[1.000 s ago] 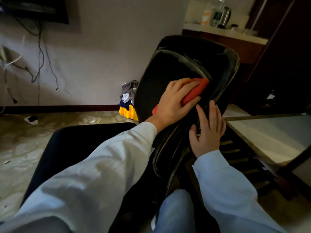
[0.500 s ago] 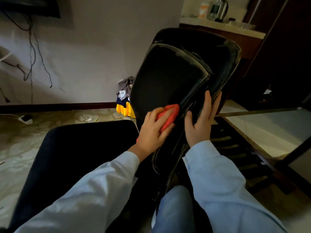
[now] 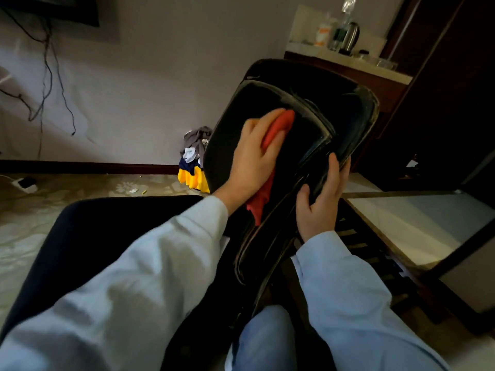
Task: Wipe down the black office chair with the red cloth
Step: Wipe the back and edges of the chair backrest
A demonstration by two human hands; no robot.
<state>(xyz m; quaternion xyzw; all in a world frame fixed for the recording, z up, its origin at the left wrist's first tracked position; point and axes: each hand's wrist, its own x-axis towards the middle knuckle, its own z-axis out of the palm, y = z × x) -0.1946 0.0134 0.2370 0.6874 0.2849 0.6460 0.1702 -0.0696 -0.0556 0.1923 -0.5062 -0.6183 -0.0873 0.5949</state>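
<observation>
pale wall fills the upper frame, with loose cables hanging at upper left. patterned floor runs along the left edge. a pile of clothes sits against the skirting at centre. a counter at upper right carries a kettle and some bottles, too small to identify.

chair: black and glossy, its back panel leans toward the upper right through the centre of the frame. dust or scuff marks show along its rim. a dark seat occupies the lower left.

cloth: red and bunched, pressed against the panel at centre frame. one end shows past the fingertips and the other hangs below the palm.

left hand: lies on the panel with fingers curled over the cloth, clamping it to the surface.

right hand: just right of the cloth and not touching it. it grips the panel's right edge, thumb on the near face and fingers wrapped round the rim.

both arms wear light blue sleeves. a knee in blue denim shows at bottom centre, below the panel.
</observation>
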